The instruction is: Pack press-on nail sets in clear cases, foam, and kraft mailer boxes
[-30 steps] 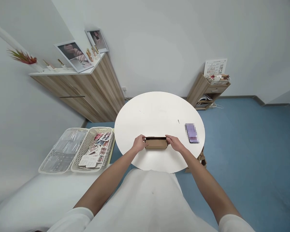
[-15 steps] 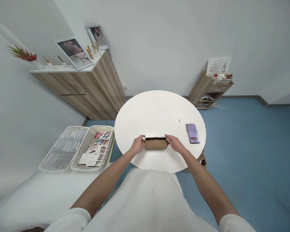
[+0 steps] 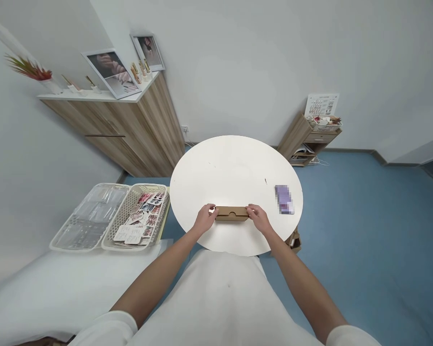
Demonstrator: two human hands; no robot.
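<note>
Two hands grip the ends of a closed box at the bench's near edge

The left hand [image 3: 205, 218] holds the left end of the box [image 3: 232, 214], its fingers curled narrowly round the corner; the right hand [image 3: 259, 217] holds the right end in the same way; the box is brown, long and low, its top shut, with a small curved notch midway along its front; it sits just in from the near edge of the round white bench [image 3: 234, 168]. A purple thing [image 3: 284, 199], blurred into blocks, lies near the bench's right edge; a small dark mark [image 3: 265, 181] shows just beside it, toward the far edge. Past the bench's left edge stand two baskets side by side; the nearer basket [image 3: 124, 214] holds printed cards [image 3: 149, 214]; the other basket [image 3: 63, 240] holds clear plastic packs [image 3: 101, 204].
</note>
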